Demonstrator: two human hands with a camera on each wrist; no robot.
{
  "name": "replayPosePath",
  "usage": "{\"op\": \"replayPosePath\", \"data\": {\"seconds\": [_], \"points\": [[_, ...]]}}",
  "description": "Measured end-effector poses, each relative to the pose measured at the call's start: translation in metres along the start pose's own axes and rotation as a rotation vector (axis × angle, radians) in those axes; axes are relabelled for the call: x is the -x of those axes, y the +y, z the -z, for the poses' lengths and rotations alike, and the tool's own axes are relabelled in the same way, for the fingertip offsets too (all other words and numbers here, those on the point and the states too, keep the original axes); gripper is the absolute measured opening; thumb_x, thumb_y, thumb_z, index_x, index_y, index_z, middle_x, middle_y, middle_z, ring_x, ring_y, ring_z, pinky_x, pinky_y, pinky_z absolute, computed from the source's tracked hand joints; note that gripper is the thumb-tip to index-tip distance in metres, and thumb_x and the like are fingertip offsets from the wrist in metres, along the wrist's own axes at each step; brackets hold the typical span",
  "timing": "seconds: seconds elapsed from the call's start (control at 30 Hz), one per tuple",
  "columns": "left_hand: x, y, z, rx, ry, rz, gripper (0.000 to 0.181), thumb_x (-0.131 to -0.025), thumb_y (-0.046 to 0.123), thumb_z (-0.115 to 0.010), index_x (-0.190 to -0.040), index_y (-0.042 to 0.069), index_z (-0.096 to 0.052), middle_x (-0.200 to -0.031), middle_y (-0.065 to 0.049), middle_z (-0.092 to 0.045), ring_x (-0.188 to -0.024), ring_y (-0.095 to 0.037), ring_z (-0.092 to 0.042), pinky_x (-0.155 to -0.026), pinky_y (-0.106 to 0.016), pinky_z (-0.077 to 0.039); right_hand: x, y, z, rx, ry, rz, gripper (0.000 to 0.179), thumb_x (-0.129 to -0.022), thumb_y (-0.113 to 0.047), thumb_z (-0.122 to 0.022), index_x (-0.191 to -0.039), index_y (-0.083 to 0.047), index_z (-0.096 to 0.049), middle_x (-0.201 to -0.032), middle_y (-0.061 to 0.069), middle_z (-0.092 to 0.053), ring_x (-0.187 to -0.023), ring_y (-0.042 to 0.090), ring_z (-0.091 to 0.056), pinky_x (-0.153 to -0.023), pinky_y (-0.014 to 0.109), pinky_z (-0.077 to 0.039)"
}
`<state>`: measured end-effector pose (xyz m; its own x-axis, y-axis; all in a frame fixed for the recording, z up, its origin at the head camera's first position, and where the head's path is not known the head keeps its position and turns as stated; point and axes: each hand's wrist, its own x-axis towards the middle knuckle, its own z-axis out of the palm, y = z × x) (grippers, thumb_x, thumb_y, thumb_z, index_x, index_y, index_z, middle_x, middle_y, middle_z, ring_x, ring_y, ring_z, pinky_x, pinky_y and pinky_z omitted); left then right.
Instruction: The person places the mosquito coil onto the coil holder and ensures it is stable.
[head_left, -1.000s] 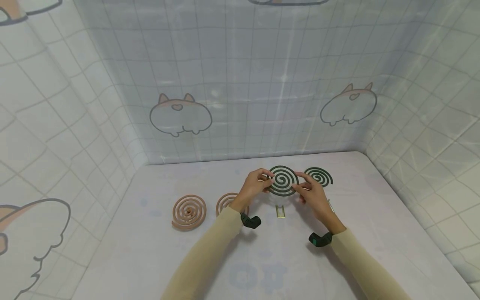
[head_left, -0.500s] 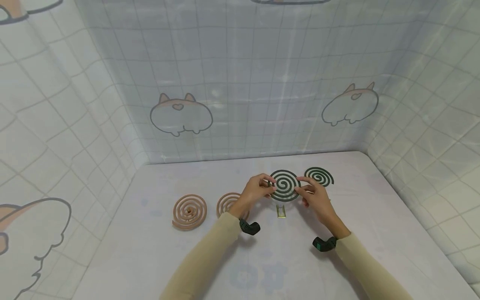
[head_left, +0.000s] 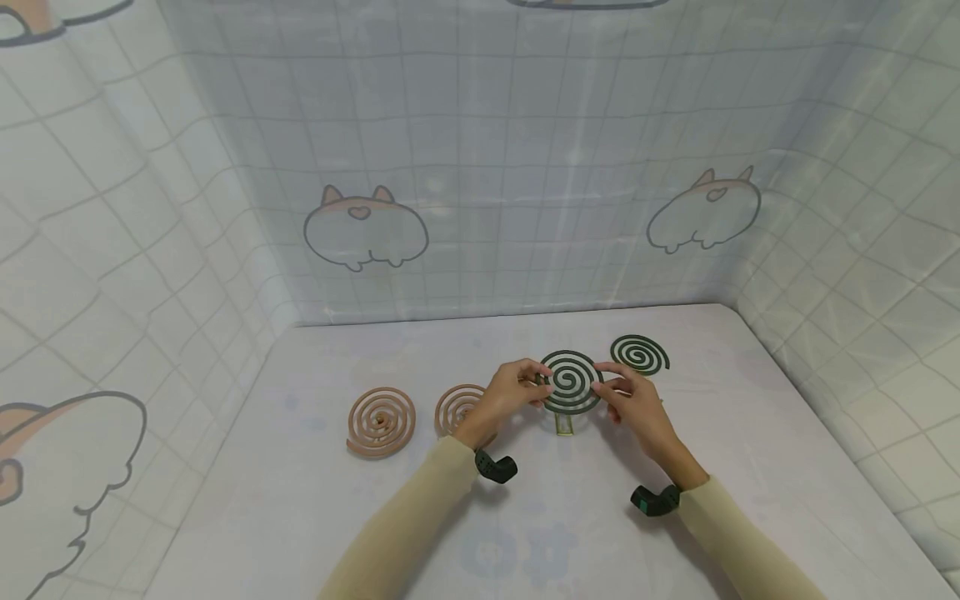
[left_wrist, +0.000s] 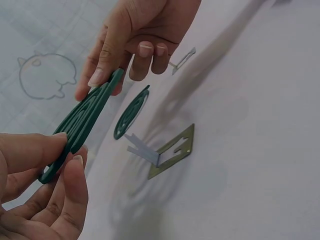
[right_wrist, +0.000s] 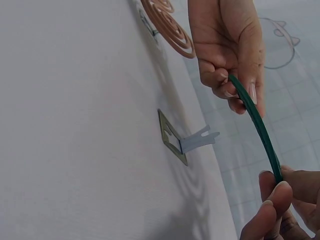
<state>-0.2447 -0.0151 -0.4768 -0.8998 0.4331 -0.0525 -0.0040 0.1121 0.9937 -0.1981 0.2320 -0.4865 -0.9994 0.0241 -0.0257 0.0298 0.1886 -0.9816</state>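
Note:
Between both hands is a green mosquito coil [head_left: 567, 382], held by opposite edges above the table. My left hand [head_left: 513, 392] pinches its left edge between thumb and fingers; my right hand [head_left: 633, 404] pinches the right edge the same way. Below the coil sits a small metal coil stand [left_wrist: 187, 145], a flat frame with a forked prong bent upward. In the right wrist view, the prong [right_wrist: 197, 141] stands apart from the coil. A second green coil [head_left: 640, 354] lies beyond my right hand.
Two brown coils stand to the left: one whole in view [head_left: 381, 421], the other [head_left: 450, 408] partly behind my left forearm. Another metal stand [left_wrist: 185, 61] lies near my right hand. A tiled-pattern cloth wall [head_left: 480, 208] rises behind the table.
Both hands have brought the green coil down and slightly nearer to me, so it now overlaps the top of the metal stand in the head view. The grip has stayed the same.

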Motion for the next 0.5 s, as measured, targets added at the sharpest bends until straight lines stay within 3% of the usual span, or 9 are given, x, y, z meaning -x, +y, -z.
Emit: {"op": "replayPosePath", "data": {"seconds": [0.5], "points": [[0.014,-0.005,-0.004,-0.004,-0.019,0.023,0.023,-0.095,0.008,-0.075,-0.117,0.006,-0.071,-0.100,-0.009,-0.066,-0.082,-0.021,-0.071,-0.084,-0.048,-0.060,0.010,0.010,-0.001,0.008,-0.011,-0.047,0.044,-0.097,-0.025,-0.075,-0.137,-0.013,-0.061,-0.102,0.014,-0.069,-0.058,0.014,-0.052,-0.052,0.027,-0.048]]}}
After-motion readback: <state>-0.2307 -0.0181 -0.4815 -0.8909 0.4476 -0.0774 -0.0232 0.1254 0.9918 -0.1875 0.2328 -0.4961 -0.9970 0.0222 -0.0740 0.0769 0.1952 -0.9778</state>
